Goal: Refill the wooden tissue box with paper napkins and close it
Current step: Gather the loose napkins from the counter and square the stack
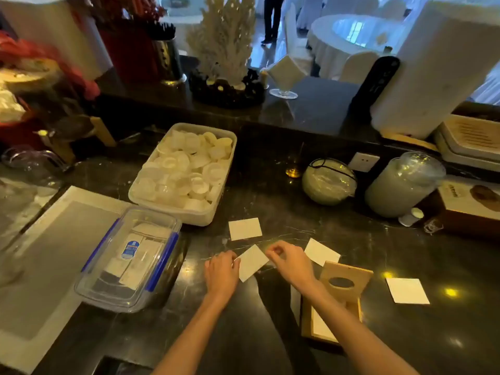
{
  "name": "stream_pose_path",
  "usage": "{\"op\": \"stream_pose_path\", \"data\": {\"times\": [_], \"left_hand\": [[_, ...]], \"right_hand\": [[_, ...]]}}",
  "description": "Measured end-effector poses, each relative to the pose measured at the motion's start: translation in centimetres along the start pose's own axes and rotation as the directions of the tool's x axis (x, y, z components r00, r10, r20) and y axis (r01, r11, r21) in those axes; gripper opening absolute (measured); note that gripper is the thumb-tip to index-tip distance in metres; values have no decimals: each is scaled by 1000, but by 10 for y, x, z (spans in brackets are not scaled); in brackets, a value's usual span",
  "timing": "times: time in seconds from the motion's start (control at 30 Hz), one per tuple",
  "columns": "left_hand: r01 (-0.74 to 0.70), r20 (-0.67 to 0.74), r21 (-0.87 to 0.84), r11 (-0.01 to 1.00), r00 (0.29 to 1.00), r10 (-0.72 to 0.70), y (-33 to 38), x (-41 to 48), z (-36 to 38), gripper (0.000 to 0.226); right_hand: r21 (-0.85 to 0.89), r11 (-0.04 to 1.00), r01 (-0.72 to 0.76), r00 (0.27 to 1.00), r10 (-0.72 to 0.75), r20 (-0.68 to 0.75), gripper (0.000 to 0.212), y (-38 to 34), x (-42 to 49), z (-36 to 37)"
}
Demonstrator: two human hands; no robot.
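Box: the wooden box (pixel 331 318) lies nearest, just right of the right forearm, which hides part of it. Its long axis runs near to far, tilted a little leftward. White napkins show inside.
Lid: the lid (pixel 345 280) stands raised at the box's far end, its oval slot facing the camera; the box is not yet closed.
Right hand: the right hand (pixel 290 262) pinches the right edge of the held napkin, fingers curled tight.
Left hand: the left hand (pixel 222 273) pinches the left edge, fingers closed on the paper.
Held napkin: the napkin (pixel 253 262) is between the hands, over the counter (pixel 270 201), long axis slanting from near-left to far-right.
Loose napkins: one (pixel 322 251) lies just behind the lid, one (pixel 407 290) well to the right, one (pixel 245 228) beyond the hands.
Risk, forearm: likely the right forearm could knock the raised lid down as it moves to the box.
Risk, fold: the held napkin may go in crooked, since its axis is off the box's, and jam the lid.
Risk, leftovers: the scattered napkins could be missed.
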State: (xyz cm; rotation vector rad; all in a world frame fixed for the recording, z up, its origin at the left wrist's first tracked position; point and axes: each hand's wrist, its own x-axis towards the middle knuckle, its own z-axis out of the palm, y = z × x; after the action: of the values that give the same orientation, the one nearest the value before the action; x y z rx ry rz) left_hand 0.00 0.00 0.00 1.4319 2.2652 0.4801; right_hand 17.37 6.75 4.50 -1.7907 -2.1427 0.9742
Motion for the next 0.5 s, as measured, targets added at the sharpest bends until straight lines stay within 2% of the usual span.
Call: {"op": "stream_pose_path", "data": {"times": [0.2,0.33,0.4,0.5], "left_hand": [[64,93,150,987,993,-78,-1,21,22,36],[82,109,222,972,988,-108,-5,28,34,48],[116,128,203,972,981,-144,-6,31,37,51],[198,192,113,974,957,-217,-10,39,36,42]], "right_hand": [[-185,975,-122,986,141,93,20,-3,38,41],[-244,961,-133,982,161,96,21,4,45,61],[-221,968,-121,986,143,85,20,6,46,69],[-161,976,-147,984,160,76,16,11,50,71]]}}
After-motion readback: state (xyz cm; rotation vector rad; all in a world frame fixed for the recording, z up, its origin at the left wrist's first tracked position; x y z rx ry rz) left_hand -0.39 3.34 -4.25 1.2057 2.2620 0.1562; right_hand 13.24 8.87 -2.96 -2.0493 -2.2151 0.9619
